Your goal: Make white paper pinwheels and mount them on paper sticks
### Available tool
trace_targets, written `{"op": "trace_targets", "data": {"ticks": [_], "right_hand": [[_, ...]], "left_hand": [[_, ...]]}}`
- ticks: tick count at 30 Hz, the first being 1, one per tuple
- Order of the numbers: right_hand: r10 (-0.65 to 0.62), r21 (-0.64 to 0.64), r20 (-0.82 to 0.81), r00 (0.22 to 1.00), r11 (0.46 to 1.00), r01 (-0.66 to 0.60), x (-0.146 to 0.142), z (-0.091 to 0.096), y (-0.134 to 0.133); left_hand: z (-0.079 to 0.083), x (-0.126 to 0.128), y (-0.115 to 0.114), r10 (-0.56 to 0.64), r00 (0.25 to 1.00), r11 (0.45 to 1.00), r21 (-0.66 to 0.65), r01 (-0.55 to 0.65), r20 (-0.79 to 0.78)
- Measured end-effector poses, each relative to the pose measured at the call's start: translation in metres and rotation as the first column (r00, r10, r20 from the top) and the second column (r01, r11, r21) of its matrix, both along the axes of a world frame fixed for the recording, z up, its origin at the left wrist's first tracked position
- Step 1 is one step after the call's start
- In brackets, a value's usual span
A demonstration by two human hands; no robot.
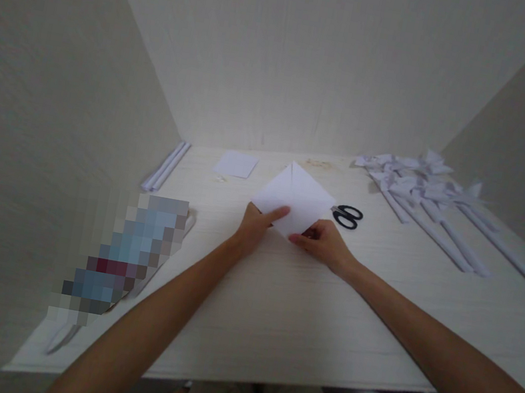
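Observation:
A white square sheet of paper, creased down its middle, lies cornerwise on the pale wooden table. My left hand pinches the sheet's near-left edge, thumb on top. Gripping the near corner with curled fingers is my right hand. Both hands are closed on the paper.
Black-handled scissors lie just right of the sheet. A smaller white paper square sits at the back. Several folded paper pinwheels on rolled paper sticks are heaped at the right. Rolled paper sticks lie by the left wall. A blurred-out object is at the left.

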State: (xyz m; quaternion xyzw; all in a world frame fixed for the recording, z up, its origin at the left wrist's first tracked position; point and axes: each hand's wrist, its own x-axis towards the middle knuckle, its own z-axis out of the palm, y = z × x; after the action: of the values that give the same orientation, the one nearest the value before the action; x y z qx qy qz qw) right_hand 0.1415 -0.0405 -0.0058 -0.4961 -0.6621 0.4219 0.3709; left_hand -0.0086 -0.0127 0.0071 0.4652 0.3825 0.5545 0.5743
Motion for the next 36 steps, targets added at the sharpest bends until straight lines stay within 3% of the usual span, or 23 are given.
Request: {"op": "trace_targets", "data": {"ticks": [4, 7, 11, 14, 19, 27, 36], "right_hand": [[-0.042, -0.015, -0.045, 0.998, 0.999, 0.041, -0.001, -0.001, 0.000], [-0.115, -0.070, -0.202, 0.973, 0.992, 0.103, -0.002, 0.001, -0.001], [-0.306, -0.139, -0.459, 0.834, 0.952, 0.273, 0.000, 0.004, 0.000], [-0.347, -0.122, -0.537, 0.768, 0.934, 0.337, 0.004, 0.003, 0.003], [-0.281, -0.072, -0.427, 0.860, 0.958, 0.277, 0.008, -0.003, 0.007], [-0.206, -0.010, -0.323, 0.924, 0.977, 0.214, 0.010, -0.009, 0.008], [-0.259, -0.051, -0.315, 0.913, 0.965, 0.256, 0.008, -0.007, 0.006]], "left_hand": [[0.000, -0.004, 0.007, 0.074, 0.981, 0.995, -0.076, -0.062, 0.180], [0.000, -0.007, 0.011, 0.114, 0.961, 0.992, -0.078, -0.097, 0.250], [0.000, -0.009, 0.011, 0.076, 0.970, 0.995, -0.082, -0.058, 0.232], [-0.001, -0.008, 0.009, 0.020, 0.984, 0.996, -0.087, -0.005, 0.179], [-0.003, -0.007, 0.008, 0.059, 0.989, 0.996, -0.074, -0.049, 0.136], [0.000, -0.004, 0.005, 0.167, 0.984, 0.983, -0.093, -0.161, 0.068], [-0.002, -0.004, 0.007, 0.218, 0.976, 0.974, -0.051, -0.219, -0.010]]}}
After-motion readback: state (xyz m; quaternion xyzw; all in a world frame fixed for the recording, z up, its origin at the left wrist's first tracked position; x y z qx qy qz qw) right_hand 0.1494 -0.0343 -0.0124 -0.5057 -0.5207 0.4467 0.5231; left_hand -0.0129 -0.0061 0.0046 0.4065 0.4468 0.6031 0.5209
